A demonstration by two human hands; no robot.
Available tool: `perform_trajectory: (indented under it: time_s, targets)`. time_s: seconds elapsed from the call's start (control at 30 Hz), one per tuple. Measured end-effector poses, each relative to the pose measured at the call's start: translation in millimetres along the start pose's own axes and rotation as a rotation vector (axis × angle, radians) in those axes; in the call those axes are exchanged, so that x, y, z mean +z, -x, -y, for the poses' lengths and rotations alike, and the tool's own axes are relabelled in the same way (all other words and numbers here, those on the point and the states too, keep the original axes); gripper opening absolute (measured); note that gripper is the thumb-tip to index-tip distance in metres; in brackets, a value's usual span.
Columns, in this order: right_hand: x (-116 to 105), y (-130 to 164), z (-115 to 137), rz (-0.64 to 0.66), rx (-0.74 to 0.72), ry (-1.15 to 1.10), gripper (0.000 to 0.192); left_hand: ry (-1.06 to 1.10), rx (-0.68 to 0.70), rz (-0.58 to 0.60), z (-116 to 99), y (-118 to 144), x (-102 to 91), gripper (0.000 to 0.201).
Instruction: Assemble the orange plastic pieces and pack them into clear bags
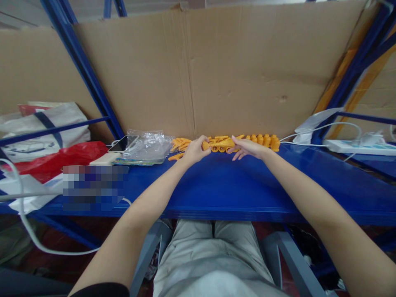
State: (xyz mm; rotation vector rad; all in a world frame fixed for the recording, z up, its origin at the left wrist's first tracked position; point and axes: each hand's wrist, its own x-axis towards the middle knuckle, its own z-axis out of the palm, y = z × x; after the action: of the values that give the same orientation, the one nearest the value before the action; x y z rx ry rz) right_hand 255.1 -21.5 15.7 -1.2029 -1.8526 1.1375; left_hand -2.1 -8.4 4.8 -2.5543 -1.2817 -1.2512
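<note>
Both of my hands reach to the back of a blue shelf (222, 189). My left hand (194, 151) and my right hand (247, 147) together grip one orange plastic part (221, 144) between them. Behind it a row of similar orange pieces (262, 140) lies along the cardboard wall. A small pile of loose orange parts (178, 145) sits just left of my left hand.
A clear plastic bag (145, 146) and a phone (119, 144) lie to the left, with a red bag (58, 161) and white bags beyond. A white power strip (359, 147) with cables sits at the right. Brown cardboard (235, 74) backs the shelf.
</note>
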Motion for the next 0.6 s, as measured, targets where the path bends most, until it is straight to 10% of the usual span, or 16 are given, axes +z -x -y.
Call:
perform_trajectory:
  time_s: [0.6]
  targets:
    - [11, 4, 8, -0.148, 0.012, -0.108, 0.028, -0.021, 0.001, -0.057, -1, 3, 3.5, 0.022]
